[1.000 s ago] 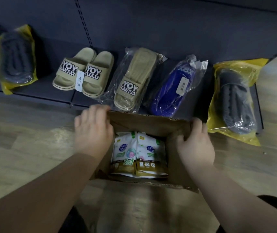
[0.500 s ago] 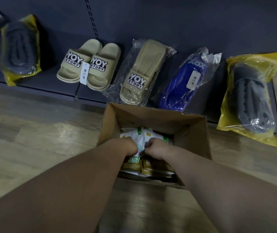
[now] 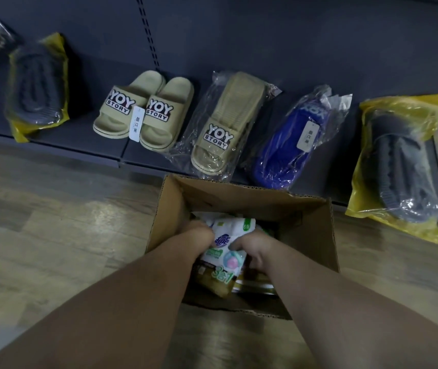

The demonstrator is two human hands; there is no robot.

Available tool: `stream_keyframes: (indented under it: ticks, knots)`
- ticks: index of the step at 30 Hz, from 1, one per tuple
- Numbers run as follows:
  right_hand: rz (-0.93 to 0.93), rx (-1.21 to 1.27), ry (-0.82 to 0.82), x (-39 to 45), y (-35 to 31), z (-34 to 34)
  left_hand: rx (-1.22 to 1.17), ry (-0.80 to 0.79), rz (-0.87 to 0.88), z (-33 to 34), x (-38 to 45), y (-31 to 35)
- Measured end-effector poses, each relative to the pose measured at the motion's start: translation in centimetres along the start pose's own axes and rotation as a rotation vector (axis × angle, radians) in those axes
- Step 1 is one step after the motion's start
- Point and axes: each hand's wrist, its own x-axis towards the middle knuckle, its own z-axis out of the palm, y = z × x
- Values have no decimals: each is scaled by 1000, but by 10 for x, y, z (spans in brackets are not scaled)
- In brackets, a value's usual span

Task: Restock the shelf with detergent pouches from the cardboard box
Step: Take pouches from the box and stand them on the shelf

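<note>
An open cardboard box [image 3: 311, 230] stands on the wood floor just in front of the low dark shelf [image 3: 58, 134]. Inside it lie white, green and gold detergent pouches. My left hand [image 3: 197, 235] and my right hand [image 3: 255, 249] are both down in the box, closed on the two sides of the top detergent pouch [image 3: 225, 251], which is tilted up between them. More pouches [image 3: 255, 283] lie flat beneath it, partly hidden by my right forearm.
The bottom shelf carries slippers: a beige pair [image 3: 146, 110], a bagged beige pair [image 3: 223, 123], a bagged blue pair [image 3: 295, 145], and grey ones in yellow bags at the right [image 3: 399, 166] and left [image 3: 39, 83]. Wood floor [image 3: 52, 235] surrounds the box.
My hands left the box's rim, went down inside and closed on the top pouch, which now tilts up between them. The view has shifted slightly closer.
</note>
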Motion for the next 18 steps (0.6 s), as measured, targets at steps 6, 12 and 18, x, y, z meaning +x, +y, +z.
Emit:
stream_keyframes:
  ticks: [6,12,18]
  knots:
    - [-48,104,31,-34,-3,-35,-194,38,11,-17,-18,5]
    - [-136,135,57,-66,-19,-46,-501,100,126,-39,-58,24]
    - [-397,177,-34,-108,-55,-53,-818,218,446,-57,-112,27]
